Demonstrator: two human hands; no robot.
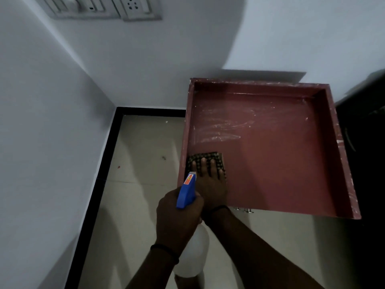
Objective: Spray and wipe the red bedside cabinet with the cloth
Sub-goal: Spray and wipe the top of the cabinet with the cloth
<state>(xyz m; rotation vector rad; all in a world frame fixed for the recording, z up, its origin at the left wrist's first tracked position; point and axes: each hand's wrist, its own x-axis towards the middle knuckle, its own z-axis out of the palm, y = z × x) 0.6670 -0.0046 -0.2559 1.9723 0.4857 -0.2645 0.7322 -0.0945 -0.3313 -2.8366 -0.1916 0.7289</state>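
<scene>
The red bedside cabinet (281, 155) fills the right half of the view, its top a shallow tray with raised edges and pale wet streaks near the back left. A dark chequered cloth (205, 157) lies on the top's front left corner. My right hand (210, 180) presses flat on it, fingers spread. My left hand (179, 217) grips a white spray bottle (193, 253) by its neck, just in front of the cabinet's left corner. The bottle's blue trigger head (186, 191) points towards the cabinet top.
White walls meet in a corner to the left, edged with a black skirting (104, 163). Beige floor tiles (141, 184) lie left of the cabinet. A switch and socket panel (116, 7) is on the wall above. Dark furniture (366, 142) stands against the cabinet's right side.
</scene>
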